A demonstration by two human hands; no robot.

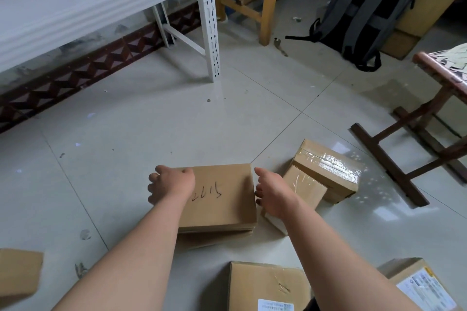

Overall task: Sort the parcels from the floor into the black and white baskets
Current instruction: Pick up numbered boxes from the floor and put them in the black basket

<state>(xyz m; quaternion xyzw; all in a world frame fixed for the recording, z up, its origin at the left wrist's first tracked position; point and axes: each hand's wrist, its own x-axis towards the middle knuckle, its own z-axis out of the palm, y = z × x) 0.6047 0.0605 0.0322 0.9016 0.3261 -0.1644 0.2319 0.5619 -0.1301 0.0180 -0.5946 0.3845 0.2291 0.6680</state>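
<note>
Head view. The marked parcel, a brown carton with handwriting on its top face, lies at centre, low over the tiled floor; whether it rests there or is lifted cannot be told. The left hand curls its fingers round the left edge, thumb on top. The right hand clasps the right edge. Two taped parcels lie just beside it on the right, and a labelled parcel lies nearer the person.

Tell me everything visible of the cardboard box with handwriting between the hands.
The cardboard box is brown, flat and rectangular, closed, with dark handwriting on top. It lies level over another cardboard piece on the floor. The left hand grips its left edge, the right hand its right edge.
</note>
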